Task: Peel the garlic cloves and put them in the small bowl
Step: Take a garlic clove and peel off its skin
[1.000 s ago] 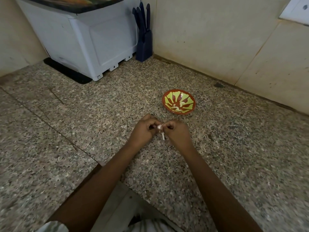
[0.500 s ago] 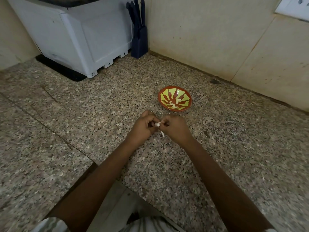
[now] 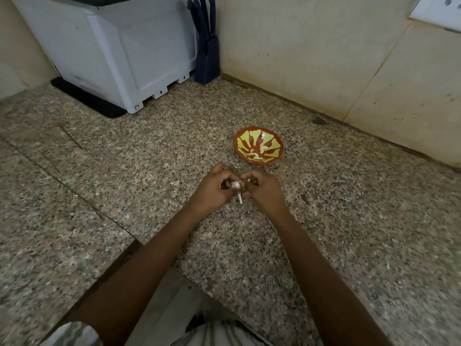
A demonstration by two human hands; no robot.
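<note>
Over the speckled granite counter my left hand pinches a small white garlic clove. My right hand meets it from the right, fingertips pinching the clove's skin, and a thin strip of peel hangs down between the two hands. Just beyond them sits the small red bowl with a yellow-green pattern; a few pale peeled cloves lie inside it.
A white appliance on a black mat stands at the back left. Beside it, in the corner, is a dark blue knife block with knives. Beige tiled walls bound the counter at the back and right. A dark speck lies near the wall.
The view has shifted slightly, so bowl and hands sit a little lower-left in frame. My fingers have worked on the clove, and more of the white clove shows between the hands.
</note>
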